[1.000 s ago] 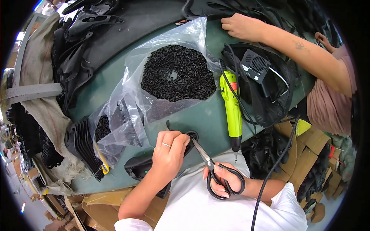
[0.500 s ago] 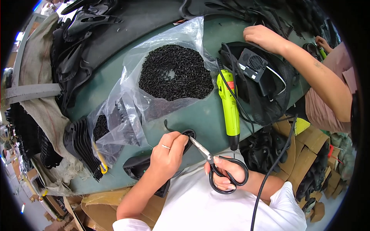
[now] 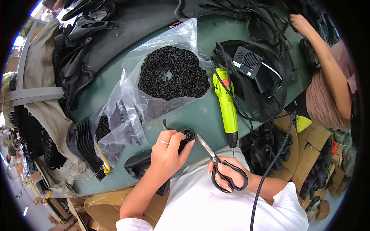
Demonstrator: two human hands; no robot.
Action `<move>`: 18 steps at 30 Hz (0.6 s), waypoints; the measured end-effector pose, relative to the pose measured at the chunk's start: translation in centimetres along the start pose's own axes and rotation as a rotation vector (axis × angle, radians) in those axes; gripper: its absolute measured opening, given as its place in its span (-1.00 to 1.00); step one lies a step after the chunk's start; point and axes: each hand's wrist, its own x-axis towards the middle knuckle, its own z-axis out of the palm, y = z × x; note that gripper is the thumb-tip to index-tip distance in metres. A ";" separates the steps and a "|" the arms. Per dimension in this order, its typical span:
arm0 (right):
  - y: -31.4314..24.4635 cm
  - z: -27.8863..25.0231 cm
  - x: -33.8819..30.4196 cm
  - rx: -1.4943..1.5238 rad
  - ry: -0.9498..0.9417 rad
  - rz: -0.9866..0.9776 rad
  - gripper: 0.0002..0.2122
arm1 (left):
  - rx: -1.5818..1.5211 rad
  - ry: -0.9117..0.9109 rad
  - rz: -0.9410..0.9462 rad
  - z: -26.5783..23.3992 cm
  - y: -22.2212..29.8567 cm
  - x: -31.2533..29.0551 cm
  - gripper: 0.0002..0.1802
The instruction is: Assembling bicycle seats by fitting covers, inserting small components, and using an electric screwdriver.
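My left hand (image 3: 167, 148), with a ring on one finger, is closed around a black plastic part whose round, recessed end (image 3: 188, 133) shows beyond the fingertips. A thin black tail sticks out at the far side of the hand; the fingers hide the rest of the part. In my right hand (image 3: 227, 173) is a pair of scissors (image 3: 208, 150) with black loop handles. Their metal blades look shut, and the tips lie just right of the round end, apart from it. Beside my left wrist rests a black moulded piece (image 3: 135, 166), partly covered by my forearm.
A clear bag (image 3: 131, 69) holds many small black screws (image 3: 169, 77). Right of it lie a lime-green electric screwdriver (image 3: 226, 106) with a cable and a black vented box (image 3: 248, 61) on black mesh. Black moulded parts (image 3: 83, 140) are stacked left. A co-worker's arm (image 3: 325, 57) reaches in.
The scissor tips have drawn away to the right from the round end. My left thumb has lifted off it, uncovering more. The co-worker's hand has moved farther back and to the right.
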 end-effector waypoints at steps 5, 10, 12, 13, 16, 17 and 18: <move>0.2 -0.1 0.1 -0.012 -0.017 0.041 -0.58 | 0.007 0.020 0.001 0.2 -0.3 0.2 -0.74; -0.3 0.4 0.5 -0.042 -0.060 0.078 -0.56 | -0.006 0.009 -0.043 0.2 -0.4 0.0 -0.79; -0.1 0.4 0.7 -0.029 -0.080 0.089 -0.57 | -0.019 -0.012 -0.054 0.1 -0.5 0.2 -0.80; -0.1 0.6 0.8 -0.022 -0.084 0.093 -0.58 | -0.034 -0.030 -0.066 0.0 -0.5 0.3 -0.81; 0.0 1.0 1.3 -0.013 -0.094 0.098 -0.58 | -0.036 -0.051 -0.072 0.1 -0.6 0.1 -0.82; 0.1 1.1 1.4 0.016 -0.097 0.099 -0.57 | -0.037 -0.054 -0.071 0.1 -0.5 0.1 -0.82; 0.2 1.2 1.6 0.045 -0.101 0.100 -0.56 | -0.038 -0.059 -0.071 0.1 -0.4 0.2 -0.81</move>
